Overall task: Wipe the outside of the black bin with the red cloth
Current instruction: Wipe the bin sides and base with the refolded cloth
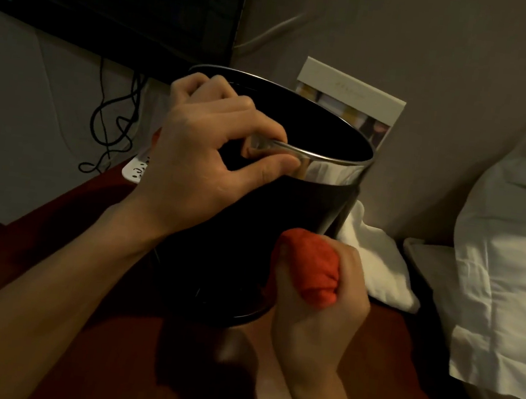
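- Standing on a dark red counter (124, 348), the black bin (232, 245) is tilted, so its long axis leans and its open mouth points up and toward the right, to the wall.
- The bin is round and narrows toward its base; the body is glossy black, and a shiny metal band (328, 171) runs around the rim.
- No brand or label can be read on the bin.
- The left hand (207, 156) is clamped on the near rim, thumb outside on the metal band, fingers curled over the edge.
- The right hand (319, 299) is closed tight around the bunched red cloth (310, 264), which is just beside the lower right side of the bin; I cannot tell if it touches.
- Behind the bin a pale card (350, 94) leans on the wall; its faint print is too small to read.
- A small white tag (134, 170) with dark marks lies at the left, not legible.
- White pillows (512, 263) lie on the right.
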The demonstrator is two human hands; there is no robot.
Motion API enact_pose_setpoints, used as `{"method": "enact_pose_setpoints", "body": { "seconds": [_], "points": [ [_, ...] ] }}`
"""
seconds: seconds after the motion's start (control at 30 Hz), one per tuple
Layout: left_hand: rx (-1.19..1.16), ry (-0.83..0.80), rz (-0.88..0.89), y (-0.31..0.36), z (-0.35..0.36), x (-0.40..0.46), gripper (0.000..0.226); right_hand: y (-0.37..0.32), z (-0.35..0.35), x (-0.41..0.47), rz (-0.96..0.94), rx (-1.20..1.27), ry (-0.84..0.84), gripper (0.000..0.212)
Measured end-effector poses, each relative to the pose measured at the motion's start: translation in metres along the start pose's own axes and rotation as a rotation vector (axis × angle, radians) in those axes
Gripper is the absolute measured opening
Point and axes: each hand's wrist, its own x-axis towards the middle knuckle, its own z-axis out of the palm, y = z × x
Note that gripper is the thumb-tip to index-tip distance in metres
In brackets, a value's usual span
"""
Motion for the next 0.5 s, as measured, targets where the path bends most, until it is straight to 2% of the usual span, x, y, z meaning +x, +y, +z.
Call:
{"method": "enact_pose_setpoints", "body": {
  "seconds": [0.07,0.2,0.3,0.43,0.5],
  "points": [
    [0.007,0.002,-0.002,0.0,-0.001,0.0,0.02,0.004,0.003,-0.007,-0.034,-0.01,-0.02,0.013],
    [0.004,-0.019,0.004,0.0,-0.001,-0.001,0.019,0.012,0.005,-0.038,-0.106,-0.107,-0.305,0.028],
    [-0.003,-0.026,0.0,0.001,-0.002,0.0,0.02,0.003,0.001,-0.034,0.114,0.053,-0.334,0.018],
    [0.006,-0.04,0.002,0.0,-0.002,-0.001,0.023,-0.019,-0.007,-0.013,0.545,0.331,-0.331,0.008],
    [0.057,-0.053,0.015,0.003,-0.001,-0.003,0.027,-0.025,-0.015,-0.005,0.727,0.428,-0.32,0.015]
  ]
}}
